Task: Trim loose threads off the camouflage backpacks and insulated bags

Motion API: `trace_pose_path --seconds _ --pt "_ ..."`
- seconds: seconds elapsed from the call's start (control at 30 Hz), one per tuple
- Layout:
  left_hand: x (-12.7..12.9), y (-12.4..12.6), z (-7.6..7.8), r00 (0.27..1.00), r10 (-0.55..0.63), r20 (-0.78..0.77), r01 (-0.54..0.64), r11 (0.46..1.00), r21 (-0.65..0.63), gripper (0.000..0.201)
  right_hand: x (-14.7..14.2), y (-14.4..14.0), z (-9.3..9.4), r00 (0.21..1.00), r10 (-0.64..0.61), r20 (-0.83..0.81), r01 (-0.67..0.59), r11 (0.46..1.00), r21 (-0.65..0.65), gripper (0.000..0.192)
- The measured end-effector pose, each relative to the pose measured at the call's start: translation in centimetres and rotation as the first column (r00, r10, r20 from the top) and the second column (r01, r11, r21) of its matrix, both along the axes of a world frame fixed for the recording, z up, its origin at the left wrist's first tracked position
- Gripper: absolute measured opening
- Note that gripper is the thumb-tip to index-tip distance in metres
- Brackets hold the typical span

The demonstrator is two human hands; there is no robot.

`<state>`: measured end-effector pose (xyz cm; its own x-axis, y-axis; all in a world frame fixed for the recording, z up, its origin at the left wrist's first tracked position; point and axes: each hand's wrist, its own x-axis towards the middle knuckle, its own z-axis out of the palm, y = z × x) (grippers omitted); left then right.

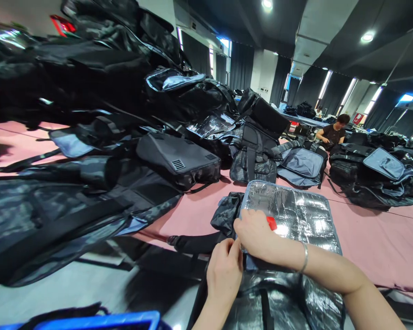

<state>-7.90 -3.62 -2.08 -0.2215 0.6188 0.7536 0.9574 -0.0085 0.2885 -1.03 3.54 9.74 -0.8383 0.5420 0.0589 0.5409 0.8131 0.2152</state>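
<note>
A bag with a silver foil lining [266, 307] lies in front of me, its foil-faced flap [298, 213] folded back onto the pink surface. My left hand [225, 266] is closed, its thumb and fingers pinching the bag's edge at the left of the flap's hinge side. Right beside it, my right hand [256, 233] is closed too, fingertips at the same edge. A small red piece [271, 223] sticks out past the right hand; most of it is hidden, so its kind does not show. A dark camouflage side pocket [227, 213] lies left of the hands.
Black and camouflage bags are heaped high on the left [99, 68]. More bags [375, 174] lie along the pink-covered table [375, 238]. A blue plastic rim [99, 321] shows at bottom left. Another person [332, 133] works farther back.
</note>
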Motion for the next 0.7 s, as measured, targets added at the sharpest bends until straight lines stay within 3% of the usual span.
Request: trace_pose_path --seconds 0.23,0.37,0.4,0.47,0.53,0.57,0.6,0.7 --pt "0.0 0.0 -0.4 0.998 -0.003 0.061 0.003 1.000 0.002 0.022 1.2 0.5 0.6 1.000 0.011 -0.025 -0.012 0.999 -0.035 0.009" --pt "-0.4 -0.1 -0.6 0.930 -0.085 0.356 0.091 0.996 0.001 0.022 2.6 1.3 0.2 0.985 -0.058 -0.163 0.045 0.995 -0.083 0.011" --pt "-0.7 -0.1 -0.5 0.872 -0.090 0.481 0.111 0.994 -0.015 0.022 3.0 1.5 0.0 0.976 -0.084 -0.203 0.064 0.993 -0.104 0.011" --pt "-1.4 0.0 -0.4 0.666 -0.065 0.743 0.171 0.983 -0.067 0.024 4.3 2.1 -0.5 0.948 -0.146 -0.282 0.106 0.983 -0.151 0.011" --pt "-2.1 0.3 -0.1 0.437 -0.024 0.899 0.251 0.963 -0.096 0.031 5.9 2.7 -1.2 0.907 -0.214 -0.364 0.141 0.966 -0.217 0.013" --pt "-2.5 0.4 0.0 0.357 -0.017 0.934 0.288 0.953 -0.093 0.035 6.8 2.9 -1.6 0.879 -0.244 -0.410 0.146 0.955 -0.257 0.014" --pt "-2.7 0.6 0.1 0.306 -0.021 0.952 0.318 0.945 -0.082 0.038 7.7 3.0 -2.0 0.846 -0.270 -0.459 0.138 0.944 -0.300 0.014" --pt "-3.2 1.2 0.4 0.251 -0.059 0.966 0.368 0.929 -0.039 0.044 10.2 3.0 -3.8 0.761 -0.328 -0.560 0.082 0.905 -0.418 0.019"
